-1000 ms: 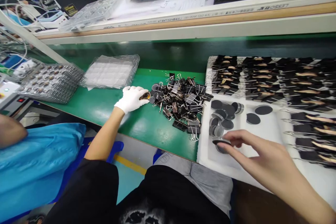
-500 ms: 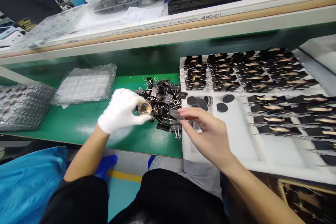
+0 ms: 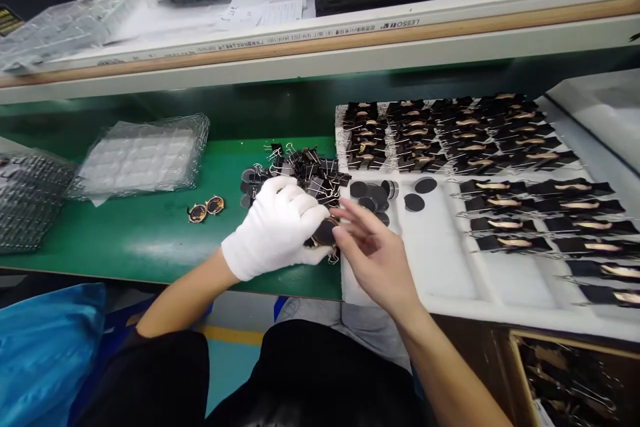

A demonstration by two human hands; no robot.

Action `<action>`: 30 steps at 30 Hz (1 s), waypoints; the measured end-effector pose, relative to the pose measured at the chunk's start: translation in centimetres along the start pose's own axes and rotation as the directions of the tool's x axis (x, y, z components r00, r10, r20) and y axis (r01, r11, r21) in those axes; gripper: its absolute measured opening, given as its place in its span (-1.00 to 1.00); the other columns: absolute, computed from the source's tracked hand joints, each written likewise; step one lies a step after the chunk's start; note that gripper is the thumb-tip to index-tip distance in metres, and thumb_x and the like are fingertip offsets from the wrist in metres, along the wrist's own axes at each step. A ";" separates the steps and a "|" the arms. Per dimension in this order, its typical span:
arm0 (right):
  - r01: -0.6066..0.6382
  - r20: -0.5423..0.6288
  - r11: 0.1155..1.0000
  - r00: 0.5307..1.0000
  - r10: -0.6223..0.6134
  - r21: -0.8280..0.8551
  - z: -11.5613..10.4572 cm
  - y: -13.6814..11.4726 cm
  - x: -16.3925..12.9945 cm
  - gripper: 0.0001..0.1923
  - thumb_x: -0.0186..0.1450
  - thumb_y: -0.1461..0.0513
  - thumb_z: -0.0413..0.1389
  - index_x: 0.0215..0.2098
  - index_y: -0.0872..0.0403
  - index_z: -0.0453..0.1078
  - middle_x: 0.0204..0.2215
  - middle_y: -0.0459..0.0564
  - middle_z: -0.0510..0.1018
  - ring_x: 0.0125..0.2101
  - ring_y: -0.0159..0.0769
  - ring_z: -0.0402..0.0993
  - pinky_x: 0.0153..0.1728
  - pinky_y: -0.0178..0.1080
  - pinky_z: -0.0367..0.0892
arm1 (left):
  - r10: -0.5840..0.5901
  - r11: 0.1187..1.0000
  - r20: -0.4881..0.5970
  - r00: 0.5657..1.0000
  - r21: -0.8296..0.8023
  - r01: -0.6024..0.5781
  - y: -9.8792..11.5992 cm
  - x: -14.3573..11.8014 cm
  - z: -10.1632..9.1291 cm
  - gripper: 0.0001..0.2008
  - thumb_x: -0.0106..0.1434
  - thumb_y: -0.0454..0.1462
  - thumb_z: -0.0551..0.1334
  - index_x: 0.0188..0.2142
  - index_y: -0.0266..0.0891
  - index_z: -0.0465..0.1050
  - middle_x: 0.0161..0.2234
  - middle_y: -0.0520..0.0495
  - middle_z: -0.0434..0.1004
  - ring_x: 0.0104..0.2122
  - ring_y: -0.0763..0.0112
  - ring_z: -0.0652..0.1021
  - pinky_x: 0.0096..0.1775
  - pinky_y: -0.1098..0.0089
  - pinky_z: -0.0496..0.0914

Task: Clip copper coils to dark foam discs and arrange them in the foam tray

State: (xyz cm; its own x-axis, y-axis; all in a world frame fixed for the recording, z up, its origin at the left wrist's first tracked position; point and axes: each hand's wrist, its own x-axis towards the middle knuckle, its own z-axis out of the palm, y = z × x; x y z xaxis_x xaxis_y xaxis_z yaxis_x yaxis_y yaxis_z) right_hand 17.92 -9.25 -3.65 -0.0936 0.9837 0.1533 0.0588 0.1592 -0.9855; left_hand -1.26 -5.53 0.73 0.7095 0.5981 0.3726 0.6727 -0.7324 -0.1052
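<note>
My left hand, in a white glove, and my bare right hand meet at the front edge of the green table. Between their fingertips sits a dark round disc; the gold-rimmed piece seen earlier is hidden in the gloved fingers. Just behind the hands lies a heap of black binder clips. Several more dark discs lie in the white tray to the right. Two gold-rimmed round pieces lie on the green mat to the left.
Rows of clipped black parts fill the back and right of the white tray. Clear blister trays and a filled one sit at the left. A shelf runs overhead. Blue cloth is at my left.
My right hand lifted a dark disc out of the tray and carried it left to the gloved left hand, which came toward me with its gold-rimmed piece. The view swung right.
</note>
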 end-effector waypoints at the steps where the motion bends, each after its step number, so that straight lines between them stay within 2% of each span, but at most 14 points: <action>1: -0.132 0.079 0.988 0.989 0.126 0.080 -0.2 -0.1 0.0 -0.65 0.37 0.13 0.25 0.10 -0.01 0.55 -0.07 0.07 0.72 -0.19 -0.18 0.70 -0.22 -0.14 0.66 | 0.003 1.000 0.010 1.000 -0.016 -0.003 0.2 0.0 -0.2 -0.70 0.32 -0.03 0.27 -0.19 -0.21 0.56 -0.29 -0.12 0.64 -0.20 0.09 0.59 0.06 0.01 0.33; 3: -0.286 0.179 0.940 0.951 0.254 0.187 -0.7 -0.1 0.0 -0.71 0.33 0.08 0.29 -0.04 0.03 0.61 -0.21 0.05 0.74 -0.28 -0.20 0.69 -0.26 -0.16 0.65 | 0.000 0.998 0.030 1.000 -0.055 0.002 0.1 -0.2 -0.5 -0.62 0.34 0.04 0.27 -0.08 -0.20 0.54 -0.23 -0.14 0.66 -0.18 0.10 0.59 0.04 0.03 0.34; 4: -0.315 0.170 0.921 0.944 0.281 0.227 -1.1 0.0 -0.1 -0.73 0.31 0.08 0.32 -0.09 0.04 0.62 -0.25 0.04 0.74 -0.29 -0.20 0.69 -0.27 -0.17 0.64 | -0.024 0.997 0.034 0.999 -0.074 0.026 -0.1 -0.4 -0.7 -0.56 0.34 0.07 0.27 -0.01 -0.20 0.52 -0.20 -0.15 0.66 -0.17 0.10 0.60 0.00 0.06 0.35; 6: -0.323 0.063 0.897 0.946 0.319 0.301 -2.1 0.3 -0.6 -0.74 0.28 0.08 0.35 -0.14 0.04 0.62 -0.27 0.03 0.73 -0.32 -0.22 0.67 -0.30 -0.18 0.62 | -0.127 0.988 0.017 0.992 -0.088 0.128 -0.5 -1.0 -1.0 -0.56 0.38 0.07 0.25 0.05 -0.18 0.48 -0.18 -0.15 0.67 -0.19 0.15 0.61 -0.11 0.14 0.35; 8: -0.313 -0.053 0.880 0.934 0.353 0.358 -3.2 0.8 -1.2 -0.77 0.29 0.08 0.36 -0.17 0.03 0.61 -0.30 0.01 0.72 -0.37 -0.25 0.64 -0.34 -0.20 0.59 | -0.202 0.977 0.021 0.979 -0.064 0.203 -0.5 -1.6 -0.9 -0.72 0.45 -0.03 0.20 -0.10 -0.16 0.51 -0.32 -0.06 0.64 -0.31 0.24 0.60 -0.24 0.21 0.28; 11: -0.291 -0.147 0.862 0.914 0.379 0.416 -4.3 1.2 -2.0 -0.84 0.30 0.12 0.35 -0.21 0.01 0.61 -0.34 -0.02 0.70 -0.42 -0.31 0.59 -0.40 -0.26 0.53 | -0.055 0.998 0.159 0.986 -0.014 0.058 1.0 -2.2 0.4 -0.62 0.46 0.01 0.17 -0.37 -0.18 0.44 -0.52 0.01 0.48 -0.49 0.30 0.48 -0.37 0.23 0.13; 13: -0.285 -0.142 0.855 0.915 0.377 0.433 -4.6 1.3 -2.3 -0.86 0.30 0.13 0.35 -0.22 0.00 0.61 -0.32 -0.03 0.70 -0.41 -0.32 0.58 -0.39 -0.27 0.50 | 0.077 0.997 0.249 0.965 0.012 -0.083 2.6 -2.3 1.8 -0.53 0.39 0.14 0.19 -0.39 -0.19 0.40 -0.49 -0.03 0.44 -0.49 0.26 0.45 -0.39 0.23 0.09; 15: -0.282 -0.123 0.854 0.922 0.367 0.437 -4.7 1.3 -2.4 -0.86 0.31 0.13 0.34 -0.21 0.00 0.60 -0.30 -0.02 0.69 -0.38 -0.30 0.59 -0.38 -0.25 0.50 | 0.125 0.988 0.270 0.955 0.057 -0.145 3.8 -2.3 3.2 -0.56 0.39 0.11 0.21 -0.31 -0.22 0.42 -0.44 -0.07 0.45 -0.44 0.23 0.45 -0.38 0.21 0.10; 19: -0.285 -0.111 0.867 0.927 0.357 0.408 -4.9 1.1 -2.6 -0.82 0.31 0.09 0.33 -0.18 -0.01 0.58 -0.30 0.00 0.70 -0.37 -0.26 0.61 -0.35 -0.20 0.54 | 0.238 0.964 0.147 0.960 0.085 -0.252 3.7 -2.5 4.8 -0.86 0.42 -0.24 0.24 -0.27 -0.25 0.45 -0.48 -0.02 0.41 -0.48 0.31 0.41 -0.40 0.22 0.05; 21: -0.290 -0.104 0.873 0.929 0.356 0.393 -5.2 1.0 -2.8 -0.80 0.31 0.08 0.33 -0.18 -0.01 0.58 -0.21 0.03 0.71 -0.34 -0.23 0.63 -0.32 -0.15 0.59 | 0.270 0.959 0.042 0.962 0.080 -0.272 2.8 -2.6 4.8 -0.94 0.38 -0.30 0.27 -0.26 -0.25 0.47 -0.50 0.02 0.44 -0.51 0.34 0.38 -0.41 0.23 0.04; 23: -0.290 -0.078 0.876 0.936 0.344 0.385 -5.4 1.0 -3.1 -0.80 0.31 0.07 0.32 -0.19 0.00 0.59 -0.11 0.06 0.70 -0.32 -0.22 0.63 -0.30 -0.12 0.62 | 0.191 0.981 -0.081 0.978 0.049 -0.188 2.0 -2.7 4.7 -0.96 0.37 -0.29 0.29 -0.24 -0.22 0.48 -0.50 0.04 0.49 -0.51 0.37 0.39 -0.41 0.24 0.08; 25: -0.287 -0.032 0.874 0.945 0.325 0.392 -5.3 1.1 -3.4 -0.82 0.33 0.09 0.31 -0.17 -0.01 0.61 -0.06 0.05 0.68 -0.32 -0.25 0.63 -0.29 -0.14 0.62 | 0.002 0.997 -0.203 0.979 -0.078 -0.018 1.5 -2.7 4.7 -0.94 0.37 -0.30 0.28 -0.28 -0.19 0.46 -0.50 0.05 0.52 -0.49 0.39 0.43 -0.37 0.25 0.18; 28: -0.295 0.035 0.870 0.951 0.306 0.394 -4.9 1.5 -3.8 -0.84 0.36 0.12 0.29 -0.12 -0.03 0.62 0.00 0.04 0.65 -0.29 -0.27 0.63 -0.25 -0.15 0.63 | -0.365 0.899 -0.239 0.900 -0.342 0.274 1.5 -2.6 4.7 -0.85 0.39 -0.34 0.22 -0.36 -0.16 0.44 -0.47 0.05 0.54 -0.43 0.43 0.49 -0.27 0.28 0.33; 30: -0.296 0.054 0.875 0.953 0.299 0.383 -4.7 1.7 -4.0 -0.83 0.36 0.13 0.29 -0.10 -0.03 0.61 0.04 0.04 0.63 -0.26 -0.26 0.63 -0.22 -0.14 0.64 | -0.470 0.842 -0.224 0.854 -0.403 0.358 1.7 -2.6 4.6 -0.81 0.40 -0.34 0.19 -0.38 -0.15 0.44 -0.46 0.04 0.54 -0.41 0.43 0.50 -0.24 0.28 0.37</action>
State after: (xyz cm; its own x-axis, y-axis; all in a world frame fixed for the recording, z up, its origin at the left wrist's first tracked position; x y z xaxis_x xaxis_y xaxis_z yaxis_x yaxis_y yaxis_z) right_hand 23.02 -12.53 -5.61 -0.1256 0.9803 -0.1522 -0.3015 -0.1839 -0.9356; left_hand -0.94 -6.85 -4.61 0.2420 0.7822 0.5741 0.7360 -0.5336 0.4167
